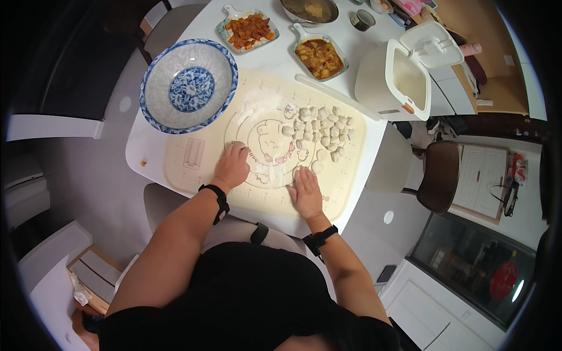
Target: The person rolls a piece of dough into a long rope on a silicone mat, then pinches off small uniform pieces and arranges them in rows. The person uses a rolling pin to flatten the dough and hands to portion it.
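Observation:
A cream silicone kneading mat (210, 180) with printed rings and cartoon figures lies before me, dusted with flour. On its left part rests my left hand (233, 166), fingers curled down; whether something is inside them is hidden. My right hand (307, 193) lies flat, palm down, near the mat's front right, its fingertips over a piece of dough (297, 169) that partly shows. Just beyond those fingertips are two flattened dough discs (317, 166). Several small dough lumps (325, 125) are clustered on the mat's right side.
A large blue-and-white bowl (151, 87) overlaps the mat's back left. Behind stand two handled dishes of cooked food (250, 31) (322, 59), a metal bowl (303, 19) and a jar (362, 20). A white lidded bin (373, 83), lid raised, stands at the back right beside a white rolling pin (338, 96).

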`<state>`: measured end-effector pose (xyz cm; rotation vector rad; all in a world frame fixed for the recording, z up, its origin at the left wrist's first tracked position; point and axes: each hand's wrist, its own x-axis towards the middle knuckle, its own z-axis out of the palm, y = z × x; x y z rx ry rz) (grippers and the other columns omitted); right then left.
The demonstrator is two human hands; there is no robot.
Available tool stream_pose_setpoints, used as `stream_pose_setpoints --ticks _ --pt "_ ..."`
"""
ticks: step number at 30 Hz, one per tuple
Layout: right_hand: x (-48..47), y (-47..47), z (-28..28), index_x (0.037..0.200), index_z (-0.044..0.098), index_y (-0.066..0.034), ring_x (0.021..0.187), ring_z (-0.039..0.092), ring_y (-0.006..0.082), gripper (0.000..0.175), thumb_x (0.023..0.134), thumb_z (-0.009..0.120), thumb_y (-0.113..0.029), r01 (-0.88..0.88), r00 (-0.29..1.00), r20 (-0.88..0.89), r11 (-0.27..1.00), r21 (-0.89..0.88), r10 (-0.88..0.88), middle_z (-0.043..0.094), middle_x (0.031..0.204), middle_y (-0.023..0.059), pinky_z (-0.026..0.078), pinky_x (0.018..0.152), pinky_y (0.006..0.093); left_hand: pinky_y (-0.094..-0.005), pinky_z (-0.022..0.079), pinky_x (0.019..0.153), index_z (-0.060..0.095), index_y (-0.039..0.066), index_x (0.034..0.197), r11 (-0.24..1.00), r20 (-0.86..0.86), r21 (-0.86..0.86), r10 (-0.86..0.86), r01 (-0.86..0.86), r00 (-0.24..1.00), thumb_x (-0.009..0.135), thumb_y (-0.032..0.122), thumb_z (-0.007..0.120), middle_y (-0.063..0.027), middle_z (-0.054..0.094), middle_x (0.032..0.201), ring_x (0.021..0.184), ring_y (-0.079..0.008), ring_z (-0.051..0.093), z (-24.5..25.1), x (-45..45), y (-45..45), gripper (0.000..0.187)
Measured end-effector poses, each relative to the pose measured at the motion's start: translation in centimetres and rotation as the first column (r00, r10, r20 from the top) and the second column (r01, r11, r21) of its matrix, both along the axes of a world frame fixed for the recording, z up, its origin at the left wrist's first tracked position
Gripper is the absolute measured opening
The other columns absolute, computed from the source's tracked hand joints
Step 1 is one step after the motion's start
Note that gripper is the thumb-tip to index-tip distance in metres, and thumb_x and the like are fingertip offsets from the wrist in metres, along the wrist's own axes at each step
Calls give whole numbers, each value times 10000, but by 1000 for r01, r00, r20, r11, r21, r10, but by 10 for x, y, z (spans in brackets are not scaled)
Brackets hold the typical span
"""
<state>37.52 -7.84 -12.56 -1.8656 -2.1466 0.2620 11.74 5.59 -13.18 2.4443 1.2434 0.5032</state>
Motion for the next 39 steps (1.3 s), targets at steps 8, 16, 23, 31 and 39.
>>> stream_pose_setpoints --ticks 8,16,23,31,39 --pt "7 59 8 1196 575 57 1017 580 410 442 826 748 -112 357 920 -167 934 -19 -355 616 1075 232 491 911 460 -402 445 976 603 41 1081 1000 2 -8 17 -17 1000 740 86 644 -121 535 1149 1113 -313 514 0 0 -2 346" --pt "-16 90 10 1211 595 14 801 595 296 419 821 737 -41 266 855 -408 946 -186 -320 583 975 162 516 727 378 -406 447 975 608 36 1087 1000 14 1 22 -22 1000 753 81 647 -120 535 1155 1113 -307 514 1 -1 -2 339" --pt "-21 45 3 1067 577 1 736 582 238 331 801 770 -36 335 862 -387 941 -52 -328 566 953 136 515 679 350 -400 448 977 617 44 1090 999 16 -37 25 -25 1000 769 84 648 -116 535 1160 1119 -303 513 1 -2 -1 325" --pt "-13 46 -1 1285 553 16 1050 585 369 533 796 752 -57 253 931 -248 963 -94 -269 610 1153 197 504 926 415 -411 451 983 611 -3 1088 1000 65 2 8 -8 998 723 30 638 -150 535 1137 1088 -342 514 4 1 -1 367" --pt "-20 27 -3 1409 464 50 1352 442 426 651 884 704 -252 13 999 -42 999 38 -12 470 1447 266 365 1129 516 -412 449 983 605 9 1090 1000 52 -4 7 -7 999 733 48 641 -144 532 1145 1100 -337 512 4 -1 -1 361"
